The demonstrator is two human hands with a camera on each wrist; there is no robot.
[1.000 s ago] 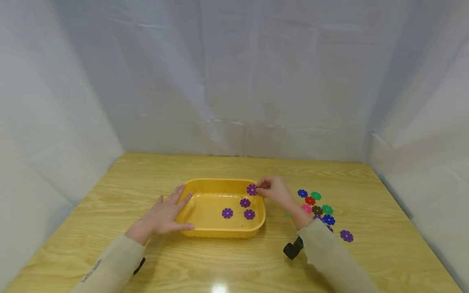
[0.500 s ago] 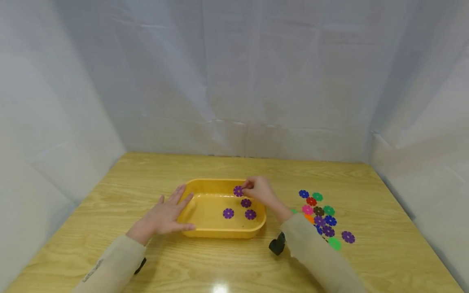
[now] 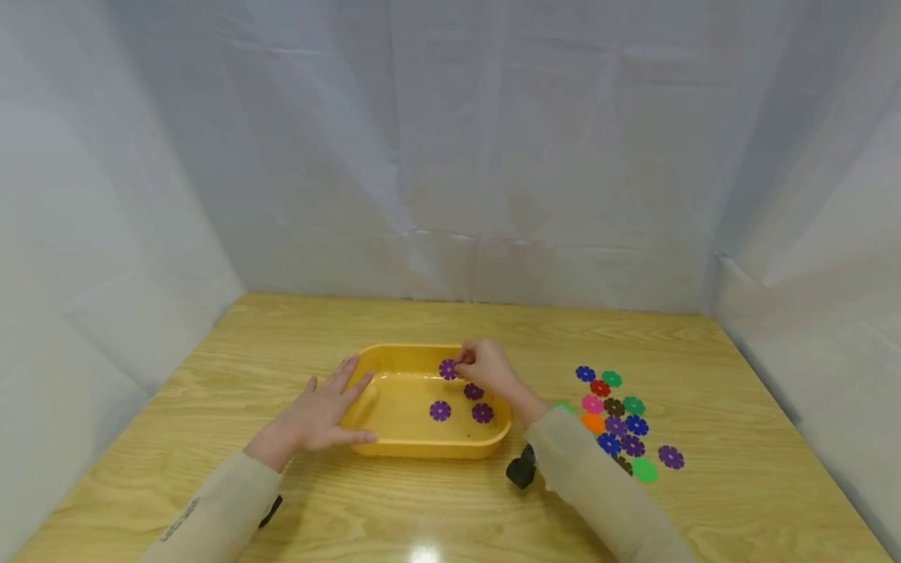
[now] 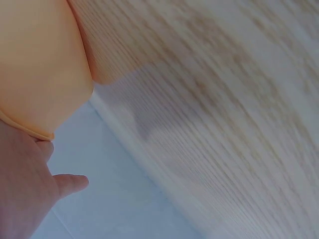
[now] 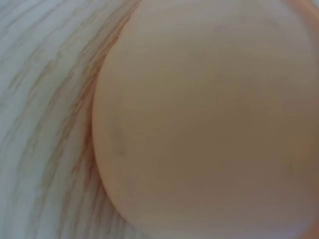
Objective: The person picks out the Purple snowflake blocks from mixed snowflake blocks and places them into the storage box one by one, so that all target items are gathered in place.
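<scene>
1. purple flower disc [image 3: 447, 369]: pinched at the right hand [image 3: 486, 367] fingertips, held on edge over the far middle of the yellow tray [image 3: 422, 448], above its floor.
2. left hand [image 3: 320, 413]: fingers spread flat against the tray's left wall.
3. loose coloured discs [image 3: 619, 422]: on the table, right of the tray.

Light wood-grain table [image 3: 450, 320], glossy, with a light glare spot at the near edge. White fabric backdrop closes it in on the far, left and right sides. A yellow rectangular plastic tub [image 3: 422, 450] sits on it near the middle. To the right of the tub, a loose cluster of flat flower-shaped discs [image 3: 614, 407] lies on the tabletop: blue, green, red, pink, brown, orange, purple, some touching or overlapping. One purple disc [image 3: 671, 457] lies apart at the cluster's right. In the wrist views, blurred wood grain beside the tub's outer wall.
</scene>
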